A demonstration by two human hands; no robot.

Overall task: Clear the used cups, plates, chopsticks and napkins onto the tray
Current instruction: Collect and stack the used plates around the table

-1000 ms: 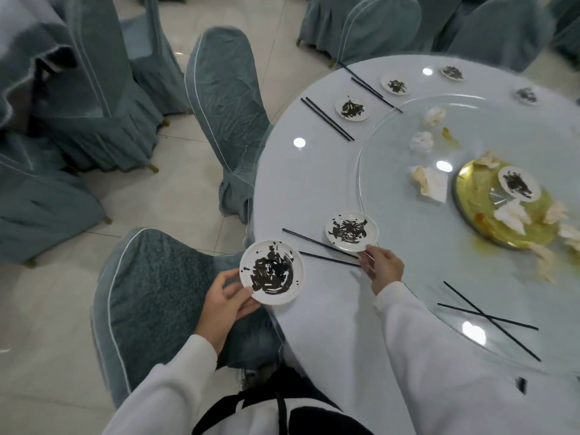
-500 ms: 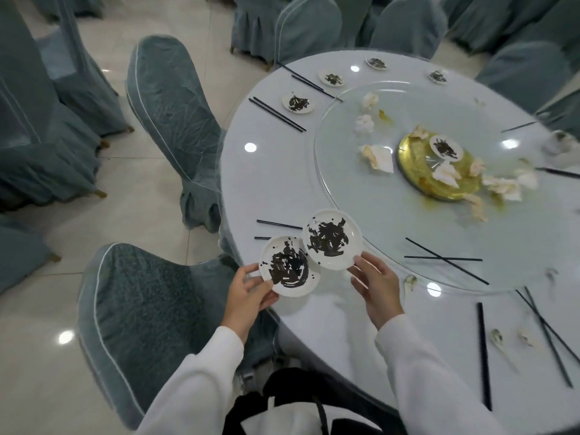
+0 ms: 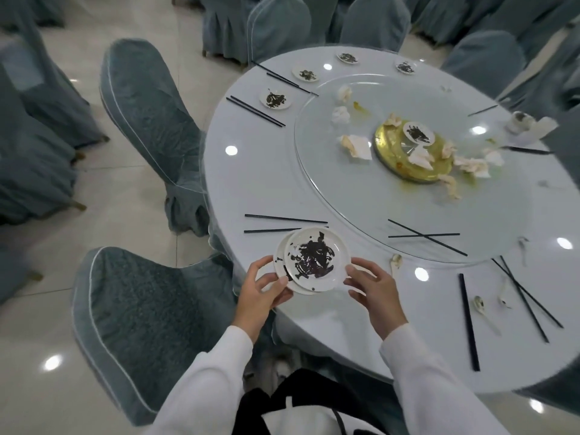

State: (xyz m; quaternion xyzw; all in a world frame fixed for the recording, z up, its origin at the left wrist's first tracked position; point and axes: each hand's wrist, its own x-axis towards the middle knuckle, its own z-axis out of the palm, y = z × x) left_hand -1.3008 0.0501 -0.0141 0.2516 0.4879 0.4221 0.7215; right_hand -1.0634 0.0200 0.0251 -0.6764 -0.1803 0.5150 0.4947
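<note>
I have two small white plates [image 3: 314, 262], both smeared with dark sauce, stacked one on the other at the near edge of the desk [image 3: 251, 171]. My left hand [image 3: 262, 290] grips the stack from below and the side, thumb curled over the rim, so that one hand can carry both. My right hand [image 3: 372, 287] sits just beside the upper plate with its fingers relaxed and spread, holding nothing; whether the fingertips touch the rim I cannot tell. It looks placed to steady the top plate, which lies slightly off-centre on the lower one.

Stacking makes sense to me, since many things are left to clear. Just behind the stack lie two black chopsticks [image 3: 282, 223], and a crossed pair [image 3: 423, 236] rests on the glass turntable [image 3: 345, 196]. Crumpled napkins [image 3: 356, 146] lie around the gold dish [image 3: 386, 152] at its centre, and more soiled plates [image 3: 276, 98] ring the far side. I can see no tray from here.
</note>
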